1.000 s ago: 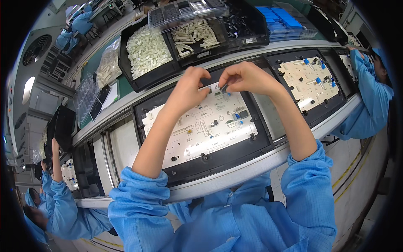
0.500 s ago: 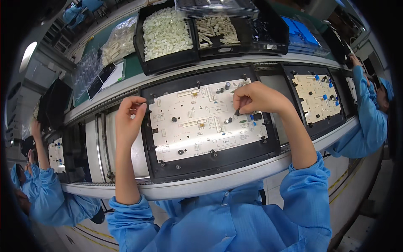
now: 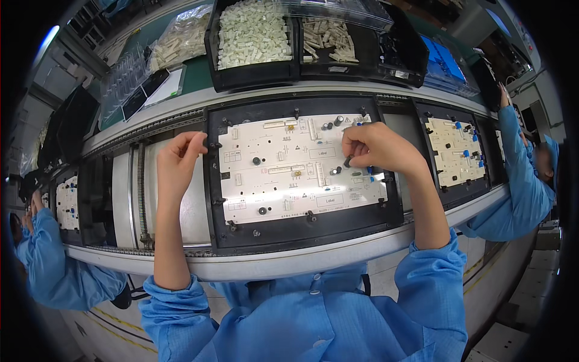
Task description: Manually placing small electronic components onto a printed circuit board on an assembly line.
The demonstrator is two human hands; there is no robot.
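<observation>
A white circuit board [image 3: 274,175] lies in a black frame [image 3: 307,233] in front of me, with small connectors, black buttons and capacitors on it. My right hand [image 3: 381,148] is over the board's right part, its thumb and fingers closed on a small dark capacitor [image 3: 347,161] at the board's surface. Other capacitors [image 3: 335,171] stand just below those fingertips. Beside the frame's upper left edge, my left hand [image 3: 180,155] is raised with thumb and fingertips pressed together; whatever may be between them is hidden.
Behind the rail, black bins hold white connectors [image 3: 253,36], longer cream connectors [image 3: 329,41] and dark parts [image 3: 395,51]. A second framed board [image 3: 455,151] is to the right, near a co-worker's blue sleeve [image 3: 503,199]. Another co-worker [image 3: 48,259] works at the left.
The view has shifted slightly. My left hand's fingers have drawn closer together beside the frame. My right hand stays at the same spot on the board, still pinching the capacitor.
</observation>
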